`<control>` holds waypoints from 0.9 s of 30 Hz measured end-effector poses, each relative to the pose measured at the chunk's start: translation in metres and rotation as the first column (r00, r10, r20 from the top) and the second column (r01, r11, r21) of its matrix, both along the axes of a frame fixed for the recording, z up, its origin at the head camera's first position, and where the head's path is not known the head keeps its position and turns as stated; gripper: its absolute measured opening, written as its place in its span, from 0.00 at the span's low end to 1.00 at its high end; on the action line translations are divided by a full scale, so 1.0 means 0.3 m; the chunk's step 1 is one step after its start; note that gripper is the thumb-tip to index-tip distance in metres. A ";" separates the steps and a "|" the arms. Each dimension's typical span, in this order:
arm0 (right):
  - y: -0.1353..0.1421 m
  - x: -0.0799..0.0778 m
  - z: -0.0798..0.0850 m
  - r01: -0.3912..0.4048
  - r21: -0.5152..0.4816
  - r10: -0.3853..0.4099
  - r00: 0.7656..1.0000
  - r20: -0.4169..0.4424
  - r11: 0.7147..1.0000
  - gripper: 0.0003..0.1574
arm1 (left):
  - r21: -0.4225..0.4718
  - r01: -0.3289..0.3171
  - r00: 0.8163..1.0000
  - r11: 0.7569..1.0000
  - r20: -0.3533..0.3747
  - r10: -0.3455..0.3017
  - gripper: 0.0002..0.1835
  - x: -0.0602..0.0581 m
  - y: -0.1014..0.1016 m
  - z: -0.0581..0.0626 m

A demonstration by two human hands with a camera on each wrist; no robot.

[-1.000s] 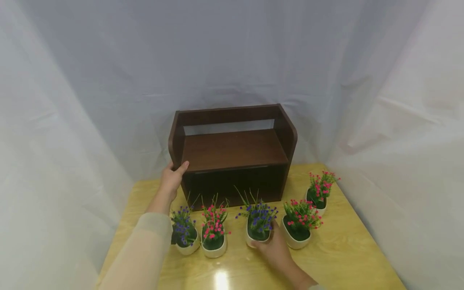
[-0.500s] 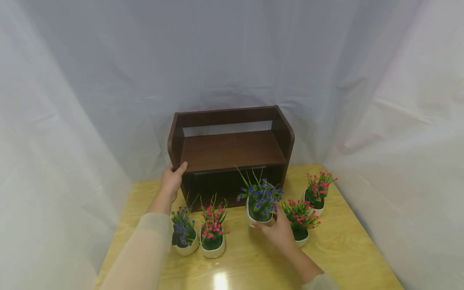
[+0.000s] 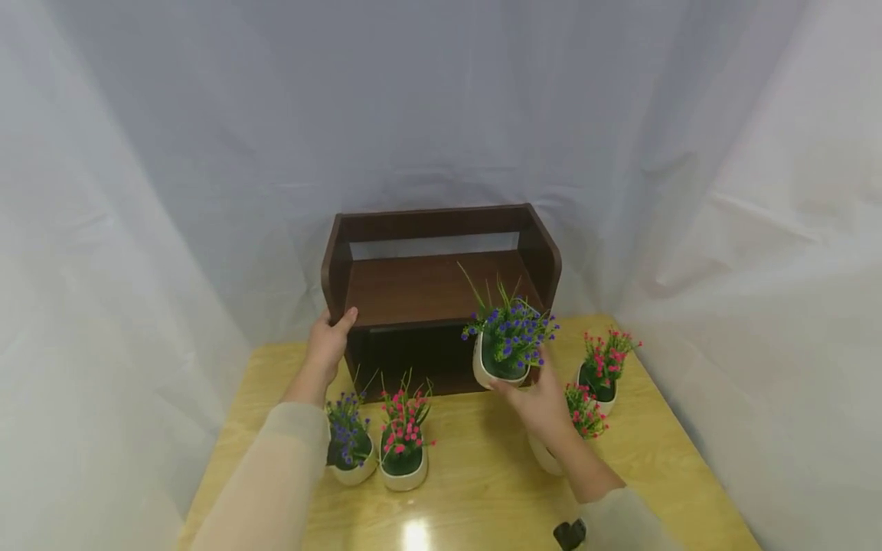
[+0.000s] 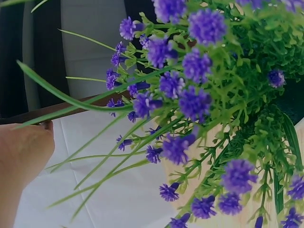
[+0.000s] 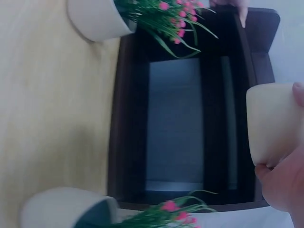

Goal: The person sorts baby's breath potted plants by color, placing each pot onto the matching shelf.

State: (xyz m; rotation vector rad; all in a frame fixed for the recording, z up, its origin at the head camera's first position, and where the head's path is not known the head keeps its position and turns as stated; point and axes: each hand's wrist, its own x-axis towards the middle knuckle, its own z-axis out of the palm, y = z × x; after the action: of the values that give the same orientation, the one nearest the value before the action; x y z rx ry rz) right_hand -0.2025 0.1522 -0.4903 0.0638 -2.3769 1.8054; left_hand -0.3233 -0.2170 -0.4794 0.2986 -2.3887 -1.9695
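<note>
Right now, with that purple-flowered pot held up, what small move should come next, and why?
Probably ease the purple-flowered pot forward over the upper shelf. The right-hand grip holds it off the table, near that shelf's front, and the shelf's visible surface is bare. The left-hand grip holds the side of the brown rack, which may help steady it.

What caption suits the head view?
Right hand holds a purple-flowered potted plant above the table while the left hand grips the brown shelf.

Makeshift booth; home or studio cannot be told. Light wood-grain table (image 3: 475, 478) is closed in at back and both sides by pale sheeting (image 3: 441, 115), creases and folds seen.
</note>
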 end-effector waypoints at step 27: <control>0.049 -0.272 0.130 -0.026 -0.055 0.023 0.998 -0.058 0.998 0.62 | -0.008 -0.024 1.000 1.000 -0.002 0.024 0.36 0.017 0.011 -0.002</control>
State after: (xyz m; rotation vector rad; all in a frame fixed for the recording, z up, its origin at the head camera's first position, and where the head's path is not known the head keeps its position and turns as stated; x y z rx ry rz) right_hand -0.2840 0.1668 -0.4513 0.1370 -2.2957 1.8540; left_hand -0.3180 -0.2136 -0.4799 0.3241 -2.3799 -1.9489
